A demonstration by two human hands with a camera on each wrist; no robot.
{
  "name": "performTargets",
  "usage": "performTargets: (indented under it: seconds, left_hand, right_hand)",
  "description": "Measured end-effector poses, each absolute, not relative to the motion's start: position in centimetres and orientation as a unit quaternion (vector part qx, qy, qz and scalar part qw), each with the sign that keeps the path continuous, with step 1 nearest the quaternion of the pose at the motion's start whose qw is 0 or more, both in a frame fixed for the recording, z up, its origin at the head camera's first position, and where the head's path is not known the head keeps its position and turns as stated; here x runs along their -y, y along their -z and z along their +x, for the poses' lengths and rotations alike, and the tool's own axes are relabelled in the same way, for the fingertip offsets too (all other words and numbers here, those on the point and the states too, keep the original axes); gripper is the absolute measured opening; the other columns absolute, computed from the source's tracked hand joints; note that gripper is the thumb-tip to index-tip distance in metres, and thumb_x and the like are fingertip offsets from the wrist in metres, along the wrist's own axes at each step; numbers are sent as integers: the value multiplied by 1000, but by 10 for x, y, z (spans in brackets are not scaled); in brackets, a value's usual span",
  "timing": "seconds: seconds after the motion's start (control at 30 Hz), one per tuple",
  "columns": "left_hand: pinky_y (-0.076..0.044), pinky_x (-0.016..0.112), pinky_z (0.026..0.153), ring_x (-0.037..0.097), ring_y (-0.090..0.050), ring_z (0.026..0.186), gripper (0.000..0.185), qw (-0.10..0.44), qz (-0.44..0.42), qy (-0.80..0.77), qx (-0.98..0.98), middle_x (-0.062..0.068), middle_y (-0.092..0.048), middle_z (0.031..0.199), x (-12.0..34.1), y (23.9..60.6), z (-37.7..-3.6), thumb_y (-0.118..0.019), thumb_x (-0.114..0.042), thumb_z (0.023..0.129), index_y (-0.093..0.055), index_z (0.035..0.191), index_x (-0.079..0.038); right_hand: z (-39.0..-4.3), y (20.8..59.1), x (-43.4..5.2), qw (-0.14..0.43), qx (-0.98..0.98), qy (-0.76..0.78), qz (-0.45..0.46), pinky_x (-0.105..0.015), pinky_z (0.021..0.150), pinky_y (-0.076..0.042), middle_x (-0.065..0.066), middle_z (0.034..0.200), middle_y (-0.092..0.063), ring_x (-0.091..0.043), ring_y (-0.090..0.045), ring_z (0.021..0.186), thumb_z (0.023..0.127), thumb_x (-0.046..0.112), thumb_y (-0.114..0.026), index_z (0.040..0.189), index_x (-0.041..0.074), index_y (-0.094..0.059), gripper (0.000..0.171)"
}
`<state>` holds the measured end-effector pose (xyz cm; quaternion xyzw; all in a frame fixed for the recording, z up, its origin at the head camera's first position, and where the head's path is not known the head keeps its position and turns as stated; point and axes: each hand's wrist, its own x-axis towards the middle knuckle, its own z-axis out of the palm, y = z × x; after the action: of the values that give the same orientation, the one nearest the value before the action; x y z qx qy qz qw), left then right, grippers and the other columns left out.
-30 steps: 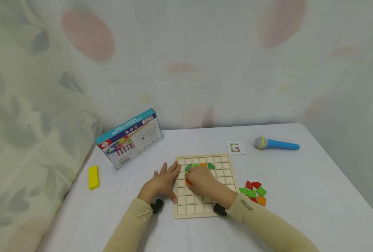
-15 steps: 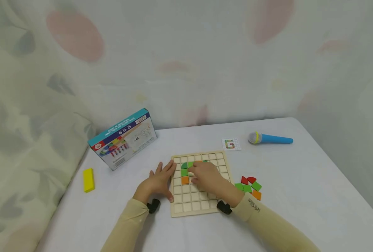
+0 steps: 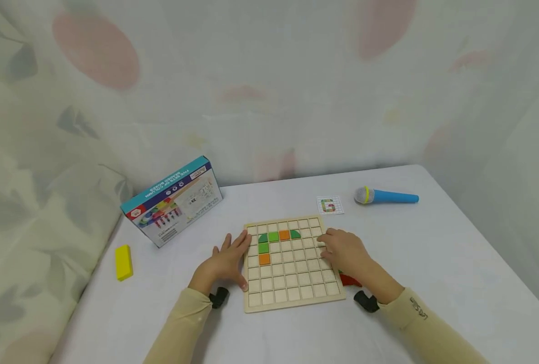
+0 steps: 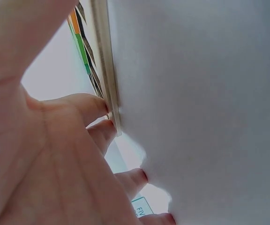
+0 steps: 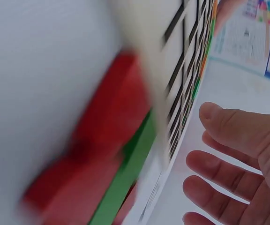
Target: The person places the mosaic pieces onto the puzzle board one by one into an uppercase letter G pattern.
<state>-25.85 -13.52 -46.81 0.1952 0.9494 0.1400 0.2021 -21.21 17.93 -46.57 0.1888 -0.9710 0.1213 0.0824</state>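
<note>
A wooden grid board lies on the table, bearing dark green quarter-round tiles, green squares and orange squares in its upper left cells. My left hand rests spread along the board's left edge, fingertips at the frame in the left wrist view. Over the board's right edge hovers my right hand, its fingers loosely bent and nothing between them in the right wrist view. Beneath it, mostly hidden in the head view, are loose tiles; red tiles and a green tile show blurred beside the board in the right wrist view.
A small card with a printed grid pattern lies behind the board. To its right is a blue toy microphone. A cardboard box stands at the back left, with a yellow block in front of it.
My right hand has moved right, off the placed tiles to the board's right edge over the loose tiles. The left hand has stayed at the board's left edge. The head view has shifted slightly.
</note>
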Motion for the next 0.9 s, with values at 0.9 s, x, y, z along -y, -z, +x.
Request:
performTargets:
  seconds: [0.9]
  left_hand:
    - [-3, 72, 98, 43, 9, 137, 133, 204, 203, -138, -948, 3, 4, 155, 135, 468, -261, -88, -40, 45, -10, 150, -16]
  right_hand:
    - [-169, 471, -254, -5, 992, -125, 30, -35, 64, -53, -2, 79, -62, -18, -56, 71, 71, 25, -78, 91, 6, -70, 29]
